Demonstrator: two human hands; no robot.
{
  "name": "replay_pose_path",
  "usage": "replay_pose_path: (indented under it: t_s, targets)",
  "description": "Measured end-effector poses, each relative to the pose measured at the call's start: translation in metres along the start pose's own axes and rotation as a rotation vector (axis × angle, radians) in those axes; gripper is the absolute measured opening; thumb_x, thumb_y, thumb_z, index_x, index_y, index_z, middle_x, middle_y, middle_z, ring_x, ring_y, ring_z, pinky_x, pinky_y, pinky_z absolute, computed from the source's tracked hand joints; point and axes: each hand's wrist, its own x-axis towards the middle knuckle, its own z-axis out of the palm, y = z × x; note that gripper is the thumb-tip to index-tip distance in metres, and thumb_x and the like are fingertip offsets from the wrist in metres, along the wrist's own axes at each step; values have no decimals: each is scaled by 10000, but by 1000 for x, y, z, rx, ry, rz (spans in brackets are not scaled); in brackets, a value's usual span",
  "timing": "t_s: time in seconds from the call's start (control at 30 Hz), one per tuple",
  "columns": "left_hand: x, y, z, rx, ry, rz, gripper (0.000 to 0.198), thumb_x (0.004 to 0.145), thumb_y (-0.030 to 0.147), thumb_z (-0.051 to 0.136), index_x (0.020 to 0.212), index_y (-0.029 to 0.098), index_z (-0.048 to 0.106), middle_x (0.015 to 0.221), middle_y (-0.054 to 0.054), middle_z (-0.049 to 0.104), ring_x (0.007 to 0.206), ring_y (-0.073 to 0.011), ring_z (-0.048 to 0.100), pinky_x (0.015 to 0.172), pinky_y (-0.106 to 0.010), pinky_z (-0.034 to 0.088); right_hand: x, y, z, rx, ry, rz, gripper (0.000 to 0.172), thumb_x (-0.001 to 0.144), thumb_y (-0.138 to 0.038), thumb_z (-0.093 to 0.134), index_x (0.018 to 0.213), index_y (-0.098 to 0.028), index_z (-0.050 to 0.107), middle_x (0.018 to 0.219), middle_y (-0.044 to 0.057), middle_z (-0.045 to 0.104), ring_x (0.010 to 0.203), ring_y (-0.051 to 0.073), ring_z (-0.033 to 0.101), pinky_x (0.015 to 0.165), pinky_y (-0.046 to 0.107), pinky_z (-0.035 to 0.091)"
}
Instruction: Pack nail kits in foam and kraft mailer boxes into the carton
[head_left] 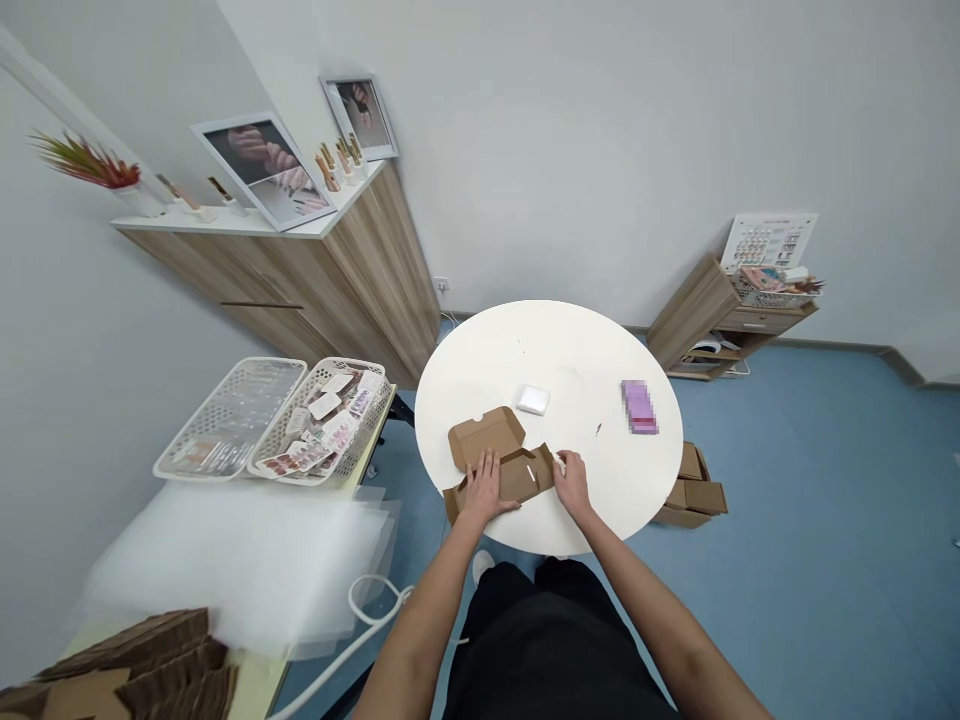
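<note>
A brown cardboard box (519,477), unfolded with its lid panel laid back, lies on the round white table near my body. My left hand (484,490) presses on its left part, palm down and fingers spread. At the right end, my right hand (572,482) has its fingers bent around the raised side flap. A small white slip shows inside the box. Just beyond it sits a small white packet (533,400), touched by neither hand. Farther right lies a purple packet (639,407), blurred out.
Folded brown boxes (691,488) are on the floor right of the table (555,330). On the left side table stand two white baskets (319,478), clear sheets (247,560) and a stack of flat cardboard (142,670). A white cable (352,640) hangs beside it. A wooden cabinet (375,270) stands behind.
</note>
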Motion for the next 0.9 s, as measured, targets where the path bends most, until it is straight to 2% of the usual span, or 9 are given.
replay_pose_path:
  t_s: [0.03, 0.13, 0.27, 0.4, 0.6, 0.73, 0.9]
  targets:
    - [0, 1, 0, 3, 2, -2, 1167, 662, 667, 679, 1535, 135, 115, 1596, -209, 147, 1473, -391, 99, 1164, -610, 86, 6, 1, -2, 37, -21, 78, 343, 933, -306, 340, 1130, -163, 582, 1178, 154, 629, 1100, 258, 580, 907, 363, 463]
    - [0, 2, 1, 1, -8, -10, 1185, 655, 682, 673, 1536, 129, 107, 1598, -209, 134, 1474, -390, 92, 1163, -616, 78, 19, 1, -3, 110, -204, 242, 443, 963, -369, 243, 1003, -160, 632, 1006, 134, 698, 922, 228, 660, 745, 311, 507]
    - [1, 2, 2, -11, -10, -23, 1200, 655, 707, 650, 1538, 131, 78, 1603, -205, 102, 1477, -386, 78, 1160, -623, 64, 22, -6, 6, 125, -328, 251, 550, 978, -360, 157, 974, -144, 662, 889, 102, 721, 798, 182, 681, 655, 258, 495]
    - [0, 5, 1, -18, 4, -37, 1221, 648, 726, 637, 1535, 110, 67, 1604, -212, 80, 1479, -387, 48, 1165, -609, 30, 18, -15, 16, 73, -348, 216, 504, 962, -417, 280, 859, -155, 698, 854, 84, 728, 772, 183, 668, 622, 246, 465]
    - [-1, 10, -5, -20, -59, -73, 1242, 642, 744, 612, 1538, 107, 34, 1613, -190, 46, 1484, -363, 1, 1177, -582, -3, 15, -26, 26, -50, -353, 168, 207, 846, -352, 591, 828, -186, 713, 912, 52, 741, 831, 170, 661, 635, 218, 416]
    - [-2, 11, -5, -23, -46, -68, 1222, 662, 717, 624, 1540, 105, 33, 1614, -183, 51, 1484, -364, -2, 1180, -584, 9, 20, -37, 26, -243, -340, 183, 202, 818, -385, 648, 884, -200, 696, 946, 50, 734, 846, 175, 668, 601, 225, 401]
    - [-8, 11, 3, -47, 28, -25, 1107, 739, 659, 604, 1542, 129, 55, 1609, -171, 128, 1485, -341, 82, 1190, -561, 58, 30, -51, 23, -424, -363, 197, 235, 812, -384, 658, 943, -190, 670, 996, 73, 720, 876, 196, 678, 610, 242, 422]
